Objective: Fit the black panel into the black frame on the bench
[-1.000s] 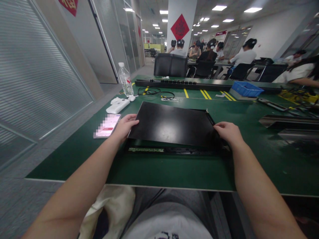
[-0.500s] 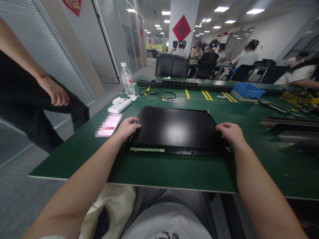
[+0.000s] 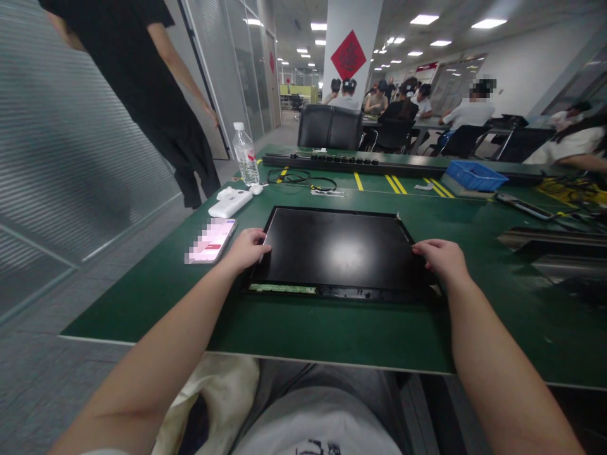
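A black LCD screen panel (image 3: 327, 249) lies within a thin black frame (image 3: 379, 293) on the green table. Along its near side a strip of green circuit board (image 3: 283, 289) shows. My left hand (image 3: 247, 248) pinches the panel's left edge, thumb on the top face. At the right edge, my right hand (image 3: 441, 256) is closed on the panel with thumb and fingers together. The undersides of the fingers are hidden. Left of my left hand rests a phone (image 3: 215, 241) with a lit pink screen.
A white device (image 3: 231, 203) and a water bottle (image 3: 246, 157) stand at the back left, near a black cable (image 3: 294, 177). A blue bin (image 3: 475, 175) sits at the back right; dark metal strips (image 3: 545, 243) lie on the right. A person (image 3: 156, 95) is beyond the table's left side.
The panel's far and near edges now sit flatter in the frame, exposing more of the rim. Both hands keep hold of its sides. The person at left has walked farther away.
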Demonstrator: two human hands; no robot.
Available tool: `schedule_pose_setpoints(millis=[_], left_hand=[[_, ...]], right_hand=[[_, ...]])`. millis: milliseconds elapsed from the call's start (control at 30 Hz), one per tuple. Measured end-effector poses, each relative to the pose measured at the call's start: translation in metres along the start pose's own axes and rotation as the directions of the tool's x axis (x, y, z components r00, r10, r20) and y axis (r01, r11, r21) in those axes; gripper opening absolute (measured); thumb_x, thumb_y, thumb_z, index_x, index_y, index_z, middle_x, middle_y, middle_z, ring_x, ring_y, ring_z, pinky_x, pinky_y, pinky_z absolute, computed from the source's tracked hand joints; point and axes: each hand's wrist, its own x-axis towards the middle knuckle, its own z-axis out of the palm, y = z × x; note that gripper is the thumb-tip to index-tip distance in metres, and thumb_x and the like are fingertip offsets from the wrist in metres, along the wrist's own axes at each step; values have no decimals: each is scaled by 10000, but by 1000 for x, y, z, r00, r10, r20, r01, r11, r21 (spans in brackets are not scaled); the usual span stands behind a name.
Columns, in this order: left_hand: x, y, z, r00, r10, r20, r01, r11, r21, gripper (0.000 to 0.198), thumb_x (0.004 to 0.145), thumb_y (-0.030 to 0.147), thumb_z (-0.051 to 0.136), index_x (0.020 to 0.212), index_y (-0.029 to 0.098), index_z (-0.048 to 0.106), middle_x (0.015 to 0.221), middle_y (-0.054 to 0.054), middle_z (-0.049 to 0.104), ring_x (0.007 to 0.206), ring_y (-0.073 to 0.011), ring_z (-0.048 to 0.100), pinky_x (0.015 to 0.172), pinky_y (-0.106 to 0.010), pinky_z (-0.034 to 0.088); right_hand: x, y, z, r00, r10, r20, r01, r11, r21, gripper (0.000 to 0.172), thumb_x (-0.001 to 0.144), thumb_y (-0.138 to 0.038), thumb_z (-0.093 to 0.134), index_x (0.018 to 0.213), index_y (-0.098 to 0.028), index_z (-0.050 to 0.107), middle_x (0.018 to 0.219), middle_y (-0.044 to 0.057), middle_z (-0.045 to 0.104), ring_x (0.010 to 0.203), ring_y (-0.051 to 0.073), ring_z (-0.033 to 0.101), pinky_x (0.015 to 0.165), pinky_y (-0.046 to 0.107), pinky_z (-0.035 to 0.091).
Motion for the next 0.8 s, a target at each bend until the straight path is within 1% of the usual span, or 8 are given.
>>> schedule_pose_setpoints(millis=[67, 200, 300, 367, 467, 533, 700, 800], left_hand=[[-1, 1, -1, 1000, -9, -6, 9, 1000, 22, 129, 560, 206, 791, 668, 208, 721, 1138, -108, 704, 1125, -344, 652, 1023, -412, 508], [-2, 1, -2, 1000, -8, 0, 8, 999, 35, 147, 562, 208, 804, 675, 212, 710, 1176, -131, 671, 1197, -370, 618, 1068, -430, 498], [-1, 1, -3, 1000, -6, 24, 5, 998, 63, 167, 585, 238, 793, 729, 210, 713, 1218, -129, 657, 1246, -365, 595, 1105, -436, 482], [-1, 0, -3, 999, 0, 49, -6, 991, 136, 190, 625, 269, 763, 797, 201, 723, 1263, -123, 647, 1274, -353, 585, 1122, -439, 474], [-1, -2, -4, 996, 10, 94, -35, 964, 265, 263, 701, 308, 702, 924, 173, 736, 1348, -139, 614, 1289, -341, 588, 1120, -447, 486], [0, -5, -4, 994, 23, 110, -56, 950, 308, 304, 732, 329, 684, 979, 160, 736, 1380, -158, 597, 1298, -346, 587, 1111, -454, 501], [2, -12, -4, 992, 54, 115, -90, 937, 337, 329, 740, 363, 694, 1002, 170, 740, 1372, -154, 602, 1280, -355, 599, 1113, -481, 508], [2, -12, -4, 991, 55, 120, -94, 932, 351, 345, 747, 360, 685, 1026, 164, 741, 1392, -156, 595, 1280, -356, 599, 1142, -490, 482]], right_hand=[[1, 1, 0, 1000, -4, 4, 4, 1000, 5, 261, 693, -363, 679, 838, -180, 797, 888, 85, 788, 457, 131, 525, 460, 287, 440], [4, 5, 0, 1000, -11, -7, 11, 1000, 1, 266, 703, -364, 679, 841, -174, 805, 917, 93, 795, 443, 122, 517, 462, 286, 435], [6, 7, 1, 1000, -3, -1, 3, 1000, 4, 266, 706, -364, 681, 841, -173, 808, 932, 94, 798, 440, 117, 514, 461, 283, 435], [6, 9, 1, 1000, 4, -8, -4, 1000, 28, 262, 698, -363, 687, 834, -173, 806, 928, 95, 798, 438, 112, 507, 447, 275, 425], [8, 12, 2, 1000, 3, -23, -2, 998, 67, 254, 685, -369, 697, 812, -174, 799, 908, 98, 796, 429, 107, 491, 423, 268, 409], [9, 13, 2, 1000, -3, -19, 5, 998, 69, 251, 682, -375, 698, 807, -181, 796, 899, 94, 795, 427, 110, 492, 420, 272, 411], [4, 7, 1, 1000, -4, -20, 4, 1000, 11, 227, 694, -366, 681, 802, -202, 794, 850, 66, 784, 444, 122, 519, 463, 285, 437], [-1, 1, 1, 999, 1, -35, -2, 1000, -19, 223, 695, -373, 681, 789, -202, 788, 733, 55, 742, 452, 140, 533, 488, 297, 449]])
